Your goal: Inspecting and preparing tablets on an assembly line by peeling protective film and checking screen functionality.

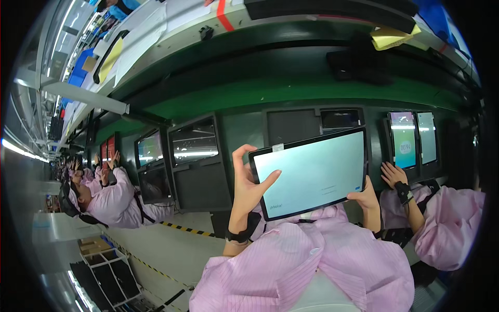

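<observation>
A tablet (312,171) with a lit, pale blue-green screen is held up in front of me, tilted so its right end sits higher. My left hand (248,182) grips its left end, thumb over the screen and fingers round the upper corner. At the lower right corner my right hand (366,197) holds it with the thumb on the front edge; its other fingers are hidden behind. Just beyond the tablet lies a black tray (291,127) with two compartments, partly covered by it. A dark screen (340,118) rests in the tray's right compartment.
Left of me, a tray (200,187) carries a dark-screened tablet (195,140). To the right, a co-worker's hand (392,174) touches a tray with two lit tablets (404,140). Other people in pink coats (117,200) work along the left. A shelf edge (182,44) runs above the green bench.
</observation>
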